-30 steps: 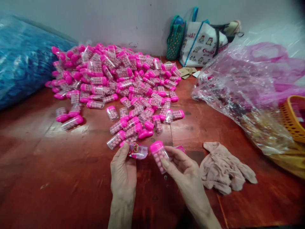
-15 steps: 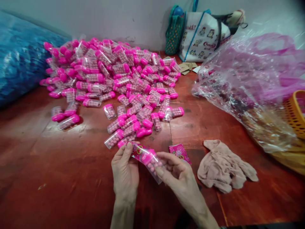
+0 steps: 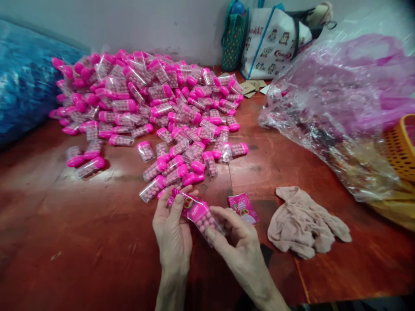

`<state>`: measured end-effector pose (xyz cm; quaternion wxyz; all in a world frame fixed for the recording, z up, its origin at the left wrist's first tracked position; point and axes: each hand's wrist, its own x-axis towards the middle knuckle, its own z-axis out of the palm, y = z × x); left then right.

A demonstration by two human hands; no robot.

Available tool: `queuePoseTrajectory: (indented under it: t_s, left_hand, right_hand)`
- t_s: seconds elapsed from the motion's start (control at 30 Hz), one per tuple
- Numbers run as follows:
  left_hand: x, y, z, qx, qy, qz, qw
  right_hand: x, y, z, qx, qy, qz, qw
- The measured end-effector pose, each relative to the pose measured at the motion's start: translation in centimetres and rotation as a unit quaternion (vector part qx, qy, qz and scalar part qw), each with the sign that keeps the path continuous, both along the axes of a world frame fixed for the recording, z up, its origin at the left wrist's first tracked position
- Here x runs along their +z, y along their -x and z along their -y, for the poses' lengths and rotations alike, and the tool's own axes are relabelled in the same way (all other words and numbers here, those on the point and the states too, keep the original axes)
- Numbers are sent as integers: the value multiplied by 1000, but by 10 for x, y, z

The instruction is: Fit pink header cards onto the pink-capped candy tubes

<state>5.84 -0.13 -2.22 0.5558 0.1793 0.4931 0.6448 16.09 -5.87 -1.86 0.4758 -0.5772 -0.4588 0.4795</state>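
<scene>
Between my hands is a clear candy bottle (image 3: 204, 219) of pink balls with a pink cap, tilted down to the right. My right hand (image 3: 235, 239) grips its clear body between thumb and fingers. My left hand (image 3: 173, 224) pinches a printed pink wrapper sleeve (image 3: 188, 202) at the cap end; how far it sits over the cap I cannot tell. Just beyond my fingers lie several like bottles (image 3: 175, 169), at the front of a large heap (image 3: 136, 95). Flat pink printed wrappers (image 3: 243, 207) rest on the table right of my right hand.
A crumpled beige cloth (image 3: 304, 222) lies on the red-brown table (image 3: 97, 233). Right of it are a clear and pink plastic bag (image 3: 327, 108) and a yellow basket (image 3: 402, 149). A blue sack (image 3: 26, 82) stands left. Cardboard pieces (image 3: 249, 87) and a white tote bag (image 3: 272, 43) are at the back wall.
My left fingers have shifted on the wrapper sleeve, with more fingers now spread behind it. The bottle has turned slightly in my right hand. The whole view has moved a little.
</scene>
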Motion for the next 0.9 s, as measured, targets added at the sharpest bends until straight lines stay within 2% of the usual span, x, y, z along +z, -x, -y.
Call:
queuePoseTrajectory:
  t_s: [0.13, 0.27, 0.47, 0.63, 0.8, 0.9]
  left_hand:
    - [-2, -4, 0, -23, 13, 33, 999]
    - [0, -5, 1, -69, 64, 86, 992]
    - [1, -5, 5, -142, 128, 150, 970]
    - [-4, -1, 7, -150, 102, 116, 977]
    - [-5, 6, 6, -220, 66, 87, 969]
    - [-2, 8, 7, -238, 58, 92, 965]
  right_hand:
    - [-1, 1, 0, -23, -42, 54, 997]
    - [-6, 2, 0, -50, -92, 111, 988]
    - [-10, 3, 0, -68, -152, 116, 979]
    - [-10, 4, 2, -53, -167, 82, 981]
    - [-5, 4, 1, -53, -173, 42, 983]
    - [-2, -1, 0, -46, -165, 2, 985]
